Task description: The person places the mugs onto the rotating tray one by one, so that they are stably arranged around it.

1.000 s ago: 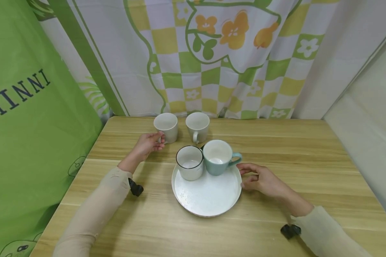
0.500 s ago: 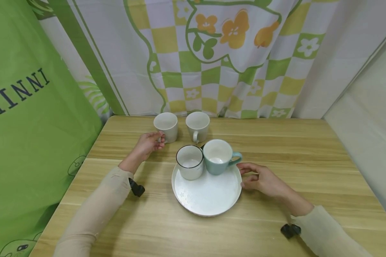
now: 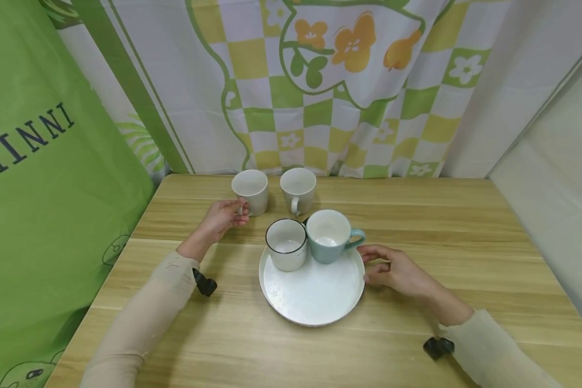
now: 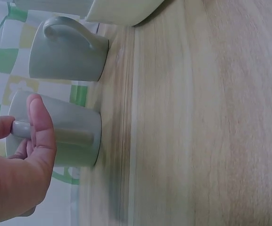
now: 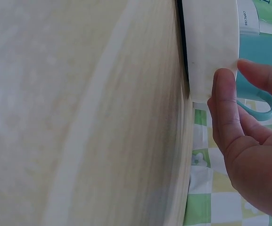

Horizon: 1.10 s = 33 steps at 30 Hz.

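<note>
My left hand [image 3: 224,218] pinches the handle [image 4: 70,135] of a pale grey mug [image 3: 252,195], which stands upright at the back left of the table. Its twin, another pale grey mug [image 3: 298,191], stands just to the right, handle towards me. A round white tray [image 3: 315,302] lies in the middle. On its far part are a white mug [image 3: 287,253] with a dark rim and a light blue mug [image 3: 327,245], its handle pointing right. My right hand [image 3: 399,274] rests against the tray's right side, fingers [image 5: 227,96] at the wall and thumb near the rim.
The wooden table [image 3: 417,215] reaches back to a patterned curtain [image 3: 330,124]. A green cloth [image 3: 68,178] hangs along the left and a pale panel [image 3: 553,161] along the right. Black wrist devices sit by the left cuff [image 3: 205,282] and the right cuff [image 3: 438,348].
</note>
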Each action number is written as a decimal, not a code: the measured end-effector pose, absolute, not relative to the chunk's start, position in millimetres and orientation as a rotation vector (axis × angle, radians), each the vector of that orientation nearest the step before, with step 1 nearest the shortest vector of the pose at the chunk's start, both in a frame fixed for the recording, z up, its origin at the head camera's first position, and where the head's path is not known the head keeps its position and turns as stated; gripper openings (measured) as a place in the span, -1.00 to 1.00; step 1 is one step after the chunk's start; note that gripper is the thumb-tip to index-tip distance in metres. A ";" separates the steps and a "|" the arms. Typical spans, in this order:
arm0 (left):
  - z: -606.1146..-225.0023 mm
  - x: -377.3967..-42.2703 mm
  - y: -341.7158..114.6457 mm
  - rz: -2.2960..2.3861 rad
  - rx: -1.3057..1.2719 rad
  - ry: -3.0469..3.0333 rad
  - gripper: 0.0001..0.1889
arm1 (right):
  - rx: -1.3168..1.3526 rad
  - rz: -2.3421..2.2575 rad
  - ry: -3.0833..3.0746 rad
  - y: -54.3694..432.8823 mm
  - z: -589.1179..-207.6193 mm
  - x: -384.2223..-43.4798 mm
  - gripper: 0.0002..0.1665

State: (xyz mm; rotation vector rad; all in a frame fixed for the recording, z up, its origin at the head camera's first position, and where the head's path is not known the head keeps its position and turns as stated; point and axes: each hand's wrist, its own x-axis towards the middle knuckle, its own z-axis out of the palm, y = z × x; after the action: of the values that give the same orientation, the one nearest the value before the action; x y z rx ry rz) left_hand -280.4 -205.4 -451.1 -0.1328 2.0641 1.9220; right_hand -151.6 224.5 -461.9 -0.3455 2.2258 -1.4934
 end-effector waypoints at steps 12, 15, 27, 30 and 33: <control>-446.7 -277.6 -206.2 1.895 -0.110 2.075 -0.49 | -0.328 -1.499 2.212 224.9 -460.4 -151.4 -0.25; -447.2 -278.8 -206.5 1.895 -0.109 2.071 -0.49 | -0.333 -1.504 2.210 225.1 -460.3 -151.7 -0.25; -446.0 -275.3 -204.7 1.922 -0.161 2.050 -0.51 | -0.335 -1.493 2.218 225.5 -462.6 -151.4 -0.25; -446.0 -275.4 -205.4 1.923 -0.157 2.054 -0.49 | -0.333 -1.497 2.216 225.4 -462.1 -151.5 -0.24; -446.0 -276.0 -206.1 1.923 -0.158 2.058 -0.49 | -0.333 -1.498 2.220 225.2 -461.6 -151.7 -0.24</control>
State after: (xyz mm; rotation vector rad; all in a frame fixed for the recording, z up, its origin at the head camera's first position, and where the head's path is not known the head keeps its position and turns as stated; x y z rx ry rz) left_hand -276.0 -206.1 -446.0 -0.1582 2.0583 1.9232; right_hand -151.7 225.2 -461.6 -0.3329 2.2197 -1.4982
